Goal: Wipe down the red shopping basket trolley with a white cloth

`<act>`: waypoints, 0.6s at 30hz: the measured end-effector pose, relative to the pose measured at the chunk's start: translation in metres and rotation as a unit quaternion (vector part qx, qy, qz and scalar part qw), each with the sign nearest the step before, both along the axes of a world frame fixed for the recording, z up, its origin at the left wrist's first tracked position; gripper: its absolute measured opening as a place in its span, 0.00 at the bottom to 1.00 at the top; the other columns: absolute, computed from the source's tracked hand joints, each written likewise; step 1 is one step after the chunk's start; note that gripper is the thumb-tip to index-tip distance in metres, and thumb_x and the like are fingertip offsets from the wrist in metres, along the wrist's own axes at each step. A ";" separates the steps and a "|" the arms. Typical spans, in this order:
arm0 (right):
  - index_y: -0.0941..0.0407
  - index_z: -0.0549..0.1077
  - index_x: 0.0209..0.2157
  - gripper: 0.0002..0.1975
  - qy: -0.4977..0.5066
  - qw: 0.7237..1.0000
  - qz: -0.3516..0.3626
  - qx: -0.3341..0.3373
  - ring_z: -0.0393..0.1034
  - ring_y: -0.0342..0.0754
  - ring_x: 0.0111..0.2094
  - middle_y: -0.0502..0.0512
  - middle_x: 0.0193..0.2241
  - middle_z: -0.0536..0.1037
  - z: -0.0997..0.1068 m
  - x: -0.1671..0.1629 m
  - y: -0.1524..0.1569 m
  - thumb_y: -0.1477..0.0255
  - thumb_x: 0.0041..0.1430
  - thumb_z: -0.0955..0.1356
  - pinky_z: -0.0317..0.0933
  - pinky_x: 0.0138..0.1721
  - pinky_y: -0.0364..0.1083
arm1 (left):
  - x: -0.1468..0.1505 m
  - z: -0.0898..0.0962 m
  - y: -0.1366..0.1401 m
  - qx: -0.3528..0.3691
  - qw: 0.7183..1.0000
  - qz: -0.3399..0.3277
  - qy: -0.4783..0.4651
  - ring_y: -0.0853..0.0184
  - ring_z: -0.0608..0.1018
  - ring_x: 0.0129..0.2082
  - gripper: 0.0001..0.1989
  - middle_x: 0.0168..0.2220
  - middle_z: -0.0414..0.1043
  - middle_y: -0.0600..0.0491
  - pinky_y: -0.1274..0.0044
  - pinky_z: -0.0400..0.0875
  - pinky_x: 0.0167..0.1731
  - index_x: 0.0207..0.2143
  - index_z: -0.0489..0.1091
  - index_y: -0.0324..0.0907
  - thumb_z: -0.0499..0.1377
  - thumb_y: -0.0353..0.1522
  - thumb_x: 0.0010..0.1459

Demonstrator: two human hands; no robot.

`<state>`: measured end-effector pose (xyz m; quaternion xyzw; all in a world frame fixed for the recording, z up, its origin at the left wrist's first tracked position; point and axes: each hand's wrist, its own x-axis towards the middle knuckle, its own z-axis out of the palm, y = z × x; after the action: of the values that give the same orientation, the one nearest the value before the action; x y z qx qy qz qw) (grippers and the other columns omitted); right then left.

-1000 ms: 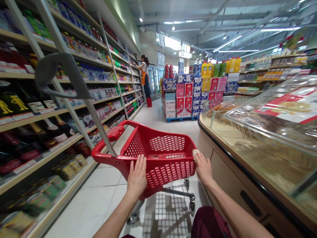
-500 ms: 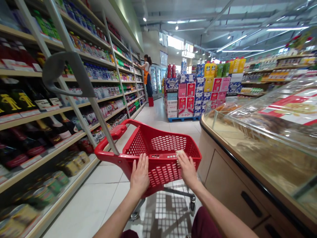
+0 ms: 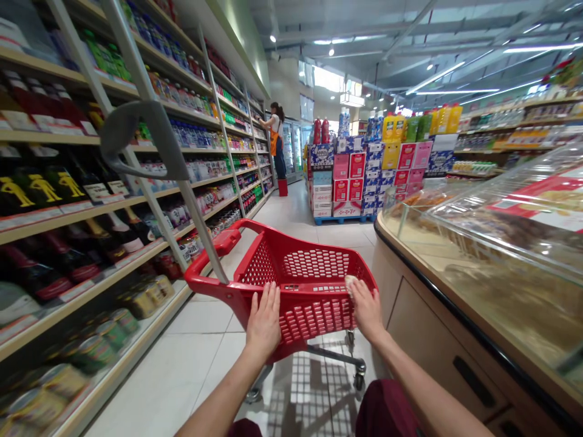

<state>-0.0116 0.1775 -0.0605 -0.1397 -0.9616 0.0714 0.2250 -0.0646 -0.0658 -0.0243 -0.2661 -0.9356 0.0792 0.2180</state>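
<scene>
Red shopping cart point(image 3: 314, 292) stands on pale tiles point(image 3: 204, 364), left grip point(image 3: 265, 321) resting loose at its near rim point(image 3: 298, 291), right grip point(image 3: 367, 306) clutching a whitish cloth point(image 3: 350, 282) there

Dark maroon trousers point(image 3: 387, 409) (a wine-like shade) show along the bottom edge; left hand point(image 3: 264, 320) and right hand point(image 3: 367, 308) are bare.

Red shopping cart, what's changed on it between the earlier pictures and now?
Half a second ago the right hand had slid along the near rim of the red cart toward the left hand; now it is partway back toward the far right corner, where it began. The scene sits further right in view. The left hand stays on the rim, and the pale cloth remains in the right hand's grip.
</scene>
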 end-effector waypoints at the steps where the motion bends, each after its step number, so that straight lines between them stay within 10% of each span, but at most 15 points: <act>1: 0.58 0.59 0.55 0.31 -0.002 0.999 -0.030 -0.012 0.49 0.50 0.58 0.57 0.56 0.58 0.000 0.000 0.001 0.87 0.48 0.53 0.41 0.55 0.57 | 0.000 0.000 0.000 0.002 1.000 0.002 0.000 0.60 0.45 0.61 0.33 0.61 0.43 0.45 0.63 0.41 0.58 0.57 0.48 0.32 0.48 0.29 0.47; 6: 0.54 0.54 0.57 0.33 0.017 0.993 0.108 0.041 0.41 0.45 0.60 0.51 0.58 0.54 -0.002 0.001 -0.012 0.88 0.48 0.53 0.38 0.56 0.54 | 0.001 0.000 0.001 0.002 1.000 0.005 0.005 0.60 0.45 0.61 0.33 0.61 0.43 0.45 0.63 0.41 0.58 0.58 0.48 0.31 0.47 0.28 0.47; 12: 0.57 0.58 0.56 0.31 0.007 1.000 -0.029 -0.001 0.47 0.50 0.58 0.56 0.57 0.57 -0.003 0.002 -0.006 0.87 0.49 0.53 0.41 0.55 0.57 | 0.002 0.000 0.002 0.011 1.000 -0.002 -0.005 0.60 0.44 0.61 0.34 0.61 0.41 0.45 0.63 0.41 0.58 0.58 0.47 0.31 0.47 0.28 0.46; 18: 0.54 0.55 0.57 0.34 0.007 0.992 0.115 0.047 0.42 0.45 0.60 0.51 0.58 0.55 -0.001 -0.001 -0.020 0.88 0.48 0.53 0.37 0.57 0.55 | 0.005 0.002 0.002 0.008 1.000 -0.001 -0.009 0.60 0.45 0.61 0.32 0.61 0.41 0.45 0.63 0.41 0.58 0.58 0.47 0.31 0.46 0.29 0.48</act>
<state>-0.0131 0.1570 -0.0610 -0.0173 -0.9720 0.0522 0.2284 -0.0601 -0.0638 -0.0225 -0.2661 -0.9378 0.0694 0.2118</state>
